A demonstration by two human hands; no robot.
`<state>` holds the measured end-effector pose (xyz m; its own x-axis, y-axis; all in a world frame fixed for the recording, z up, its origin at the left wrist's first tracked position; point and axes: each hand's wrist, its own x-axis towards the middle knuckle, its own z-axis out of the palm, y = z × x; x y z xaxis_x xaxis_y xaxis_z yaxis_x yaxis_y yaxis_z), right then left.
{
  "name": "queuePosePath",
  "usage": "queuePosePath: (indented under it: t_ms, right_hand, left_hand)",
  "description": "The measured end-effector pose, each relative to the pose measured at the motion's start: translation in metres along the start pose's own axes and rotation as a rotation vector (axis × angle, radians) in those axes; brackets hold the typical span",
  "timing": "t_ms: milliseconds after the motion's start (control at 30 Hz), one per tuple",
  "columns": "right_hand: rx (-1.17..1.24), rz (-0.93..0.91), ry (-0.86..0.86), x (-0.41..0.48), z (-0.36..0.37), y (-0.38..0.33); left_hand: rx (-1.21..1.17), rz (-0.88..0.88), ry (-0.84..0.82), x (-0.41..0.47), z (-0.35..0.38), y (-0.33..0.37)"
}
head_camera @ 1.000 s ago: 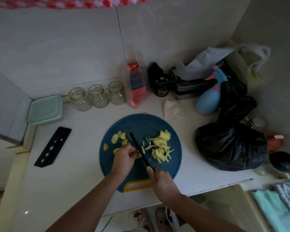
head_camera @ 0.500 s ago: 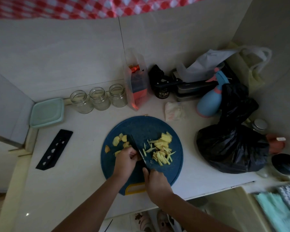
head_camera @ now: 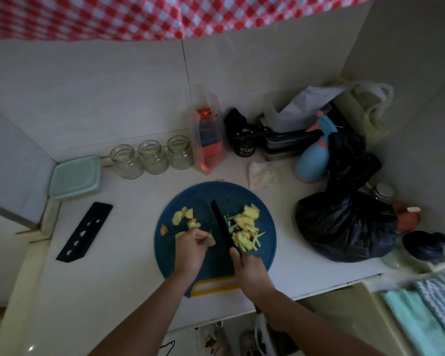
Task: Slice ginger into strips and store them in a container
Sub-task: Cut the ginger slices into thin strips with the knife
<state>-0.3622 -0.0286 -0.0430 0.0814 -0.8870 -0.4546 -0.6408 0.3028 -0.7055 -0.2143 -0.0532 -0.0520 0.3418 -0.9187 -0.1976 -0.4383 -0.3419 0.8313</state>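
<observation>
The ginger piece (head_camera: 211,240) is pinched in the curled fingertips of the left hand (head_camera: 190,249), just left of the blade and low over the middle of the round blue cutting board (head_camera: 216,196); motion blur smears it, so its shape and whether it touches the board cannot be told. The right hand (head_camera: 252,271) is wrapped round the handle of the black knife (head_camera: 222,227), hiding the handle fully, with the forefinger lying along the spine; the blade points away from the person, and whether its edge meets the board is unclear. Right of the blade lies a heap of ginger strips (head_camera: 244,229); left of it, partly behind the left hand, are a few ginger slices (head_camera: 183,217). Farther out, a black blade sheath (head_camera: 85,232) lies on the white counter (head_camera: 113,273) to the left, and the mint-lidded container (head_camera: 75,177) sits closed in the far left corner beside three glass jars (head_camera: 152,156). A crumpled tissue (head_camera: 263,173), a blue spray bottle (head_camera: 311,160) and a bulky black plastic bag (head_camera: 344,222) crowd the right side. The board's yellow-rimmed handle end reaches near the counter's front edge; bare counter lies between board and sheath, and a narrower strip between board and bag.
</observation>
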Motion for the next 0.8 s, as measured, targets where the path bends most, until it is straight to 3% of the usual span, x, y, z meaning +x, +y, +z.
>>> queuePosePath:
  t_ms: [167,267,800]
  right_hand:
    - [-0.095,-0.109,-0.102,-0.012,-0.004,0.001]
    - [-0.118,-0.160,-0.061,-0.012,-0.001,0.002]
    - [-0.079,-0.109,-0.058,-0.011,0.001,0.005]
  left_hand:
    - [-0.028,-0.017,0.014,0.000,0.001,0.001]
    - [-0.034,-0.028,0.015,0.002,0.003,0.001]
    - [-0.032,-0.055,-0.031,0.008,0.002,0.006]
